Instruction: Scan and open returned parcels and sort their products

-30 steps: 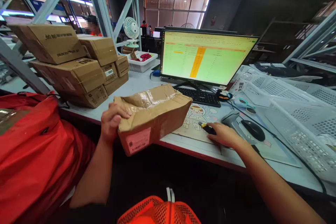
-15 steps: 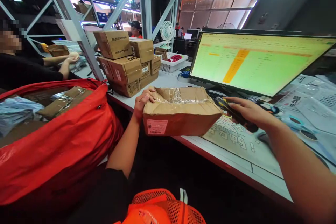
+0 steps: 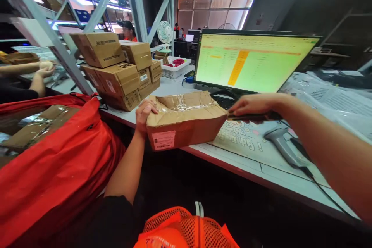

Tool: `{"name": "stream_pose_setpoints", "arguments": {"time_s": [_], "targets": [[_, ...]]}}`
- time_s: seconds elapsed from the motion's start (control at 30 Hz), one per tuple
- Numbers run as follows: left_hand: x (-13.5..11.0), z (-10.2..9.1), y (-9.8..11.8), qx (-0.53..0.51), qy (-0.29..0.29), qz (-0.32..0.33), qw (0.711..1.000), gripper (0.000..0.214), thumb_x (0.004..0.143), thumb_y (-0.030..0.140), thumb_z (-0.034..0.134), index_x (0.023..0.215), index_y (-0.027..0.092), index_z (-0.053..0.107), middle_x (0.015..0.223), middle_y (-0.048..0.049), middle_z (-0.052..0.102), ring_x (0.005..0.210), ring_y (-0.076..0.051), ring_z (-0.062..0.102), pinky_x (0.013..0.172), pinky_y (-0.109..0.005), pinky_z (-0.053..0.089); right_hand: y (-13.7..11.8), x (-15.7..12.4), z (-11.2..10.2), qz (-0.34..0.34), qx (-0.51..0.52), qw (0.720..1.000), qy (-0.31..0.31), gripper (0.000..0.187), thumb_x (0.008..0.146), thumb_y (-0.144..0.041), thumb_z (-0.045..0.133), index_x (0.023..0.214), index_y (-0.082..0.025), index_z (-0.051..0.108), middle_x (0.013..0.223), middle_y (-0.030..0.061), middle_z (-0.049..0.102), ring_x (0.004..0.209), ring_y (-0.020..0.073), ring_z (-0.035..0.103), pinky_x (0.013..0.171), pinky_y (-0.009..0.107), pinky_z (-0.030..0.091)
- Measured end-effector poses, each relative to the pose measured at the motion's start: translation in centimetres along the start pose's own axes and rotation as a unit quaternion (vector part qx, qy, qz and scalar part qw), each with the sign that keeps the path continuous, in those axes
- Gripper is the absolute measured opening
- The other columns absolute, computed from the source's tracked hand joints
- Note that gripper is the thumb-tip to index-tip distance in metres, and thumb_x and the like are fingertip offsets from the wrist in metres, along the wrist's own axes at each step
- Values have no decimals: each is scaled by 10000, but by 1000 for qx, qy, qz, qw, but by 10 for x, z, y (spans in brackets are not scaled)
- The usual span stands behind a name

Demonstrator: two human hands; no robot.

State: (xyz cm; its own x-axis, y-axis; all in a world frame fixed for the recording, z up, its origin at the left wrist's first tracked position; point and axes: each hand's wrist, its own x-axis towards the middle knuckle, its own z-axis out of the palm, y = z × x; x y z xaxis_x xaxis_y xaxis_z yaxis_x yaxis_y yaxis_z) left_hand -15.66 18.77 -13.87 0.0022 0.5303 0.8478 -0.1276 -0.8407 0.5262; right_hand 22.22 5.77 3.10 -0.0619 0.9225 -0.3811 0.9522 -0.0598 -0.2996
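A taped cardboard box point(image 3: 186, 128) with a dented top and a pink-white label on its near side rests at the table's front edge, its front overhanging. My left hand point(image 3: 145, 112) is closed around the box's left top corner. At the opposite side, my right hand point(image 3: 247, 106) is closed on a dark box cutter point(image 3: 266, 116), partly hidden under the fingers. The cutter's front end meets the box's right top corner; its blade is too small to make out. Below my right forearm lies a grey barcode scanner point(image 3: 283, 145) on the printed desk mat point(image 3: 241, 139).
Stacked cardboard boxes point(image 3: 116, 77) stand at the back left by a metal post. A red bag point(image 3: 66, 151) holding parcels is at my left. A monitor point(image 3: 250, 62), white basket point(image 3: 176, 70) and small fan point(image 3: 164, 33) stand behind. A co-worker's hands point(image 3: 43, 69) show far left.
My right hand has brought the box cutter leftward against the box's right corner, uncovering the barcode scanner. My left hand keeps its hold. The view has turned right.
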Motion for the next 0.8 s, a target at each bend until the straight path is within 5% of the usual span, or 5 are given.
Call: {"name": "stream_pose_setpoints", "arguments": {"time_s": [0.1, 0.23, 0.33, 0.57, 0.8], "targets": [[-4, 16, 11, 57, 3, 6, 998, 522, 1029, 515, 461, 619, 250, 647, 695, -47, 667, 818, -240, 608, 886, -425, 449, 13, -15, 15, 40, 61, 997, -9, 567, 965, -450, 529, 1397, -121, 691, 672, 102, 671, 479, 181, 571, 476, 327, 422], [-23, 56, 41, 208, 43, 17, 977, 504, 1076, 483, 408, 695, 235, 629, 734, -36, 666, 874, -244, 611, 911, -448, 390, 21, -32, 23, 62, 17, 974, 217, 598, 1020, -396, 447, 1529, -106, 563, 606, 82, 616, 438, 188, 501, 470, 357, 385], [-38, 72, 63, 236, 24, 43, 970, 375, 1069, 482, 448, 889, 239, 670, 915, -48, 734, 997, -256, 648, 977, -465, 396, 11, -44, 19, 64, -51, 959, 273, 586, 1018, -392, 464, 1528, -124, 568, 618, 86, 641, 461, 192, 505, 526, 371, 411], [-35, 47, 29, 149, 116, -31, 982, 476, 1081, 583, 406, 1341, 230, 592, 1433, -146, 619, 1315, -273, 597, 1100, -439, 458, -52, -48, 6, -15, -88, 977, 193, 643, 981, -480, 534, 1591, -275, 509, 799, 47, 745, 569, 188, 610, 626, 341, 473], [-34, 53, 8, 127, 123, -67, 982, 552, 1103, 600, 311, 893, 223, 656, 908, -69, 709, 916, -208, 676, 869, -337, 509, -156, -10, 25, -170, -200, 963, 66, 517, 954, -386, 539, 1449, -314, 672, 1000, 51, 774, 691, 170, 623, 695, 308, 455]]}}
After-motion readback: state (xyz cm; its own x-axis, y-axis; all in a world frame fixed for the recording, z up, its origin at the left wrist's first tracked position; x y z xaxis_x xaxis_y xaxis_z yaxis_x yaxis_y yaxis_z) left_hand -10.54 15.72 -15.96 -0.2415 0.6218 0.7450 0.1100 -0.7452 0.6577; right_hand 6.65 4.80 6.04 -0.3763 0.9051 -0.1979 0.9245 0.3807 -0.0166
